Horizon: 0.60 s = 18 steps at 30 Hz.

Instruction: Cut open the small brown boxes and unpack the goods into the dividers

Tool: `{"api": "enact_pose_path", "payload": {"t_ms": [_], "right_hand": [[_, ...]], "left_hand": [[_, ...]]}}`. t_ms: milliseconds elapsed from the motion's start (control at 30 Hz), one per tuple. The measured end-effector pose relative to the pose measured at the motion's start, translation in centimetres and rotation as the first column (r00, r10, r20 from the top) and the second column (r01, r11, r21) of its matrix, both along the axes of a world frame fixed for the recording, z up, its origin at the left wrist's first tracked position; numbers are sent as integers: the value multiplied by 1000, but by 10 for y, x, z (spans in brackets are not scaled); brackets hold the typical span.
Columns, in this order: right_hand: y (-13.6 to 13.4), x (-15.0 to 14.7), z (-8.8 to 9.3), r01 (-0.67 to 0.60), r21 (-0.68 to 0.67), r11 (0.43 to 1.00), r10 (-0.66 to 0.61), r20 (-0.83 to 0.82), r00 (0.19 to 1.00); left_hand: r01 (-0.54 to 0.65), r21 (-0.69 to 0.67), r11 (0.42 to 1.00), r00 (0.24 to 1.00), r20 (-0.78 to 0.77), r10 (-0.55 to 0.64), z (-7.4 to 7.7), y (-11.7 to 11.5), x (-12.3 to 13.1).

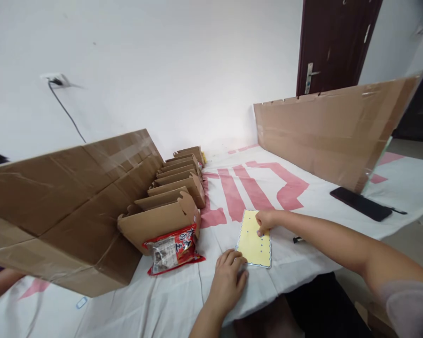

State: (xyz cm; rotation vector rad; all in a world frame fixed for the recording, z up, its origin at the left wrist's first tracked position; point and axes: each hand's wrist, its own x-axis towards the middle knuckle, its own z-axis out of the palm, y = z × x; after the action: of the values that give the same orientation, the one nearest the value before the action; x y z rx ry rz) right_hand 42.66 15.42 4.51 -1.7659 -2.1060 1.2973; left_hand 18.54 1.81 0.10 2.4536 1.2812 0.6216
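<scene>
A pale yellow card [252, 241] with a scalloped blue-and-white border and several small blue dots lies flat on the cloth. My right hand [266, 220] is over its upper right part, the fingers curled and pressed together with the tips on the card. Whatever they pinch, if anything, is too small to make out. Resting at the card's lower left edge is my left hand [229, 274], its fingers loosely bent and apart, fingertips touching the corner. To the left, a red and clear snack packet [176, 249] leans against the nearest open cardboard box [155, 225].
Several open cardboard boxes [178, 180] run back in a row beside a tall cardboard partition [105, 183]. Another cardboard panel [331, 126] stands at the right. A black phone [361, 203] lies by its base. Part of another person's arm [3, 284] shows at far left.
</scene>
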Motion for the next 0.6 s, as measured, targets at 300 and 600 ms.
{"api": "enact_pose_path", "payload": {"t_ms": [300, 600], "right_hand": [[-10, -19, 5, -145, -188, 971, 123, -125, 984], [43, -97, 21, -135, -105, 985, 98, -296, 950]], "left_hand": [[-7, 6, 1000, 999, 40, 7, -1, -1, 1], [-11, -30, 1000, 997, 76, 13, 2, -1, 2]]}}
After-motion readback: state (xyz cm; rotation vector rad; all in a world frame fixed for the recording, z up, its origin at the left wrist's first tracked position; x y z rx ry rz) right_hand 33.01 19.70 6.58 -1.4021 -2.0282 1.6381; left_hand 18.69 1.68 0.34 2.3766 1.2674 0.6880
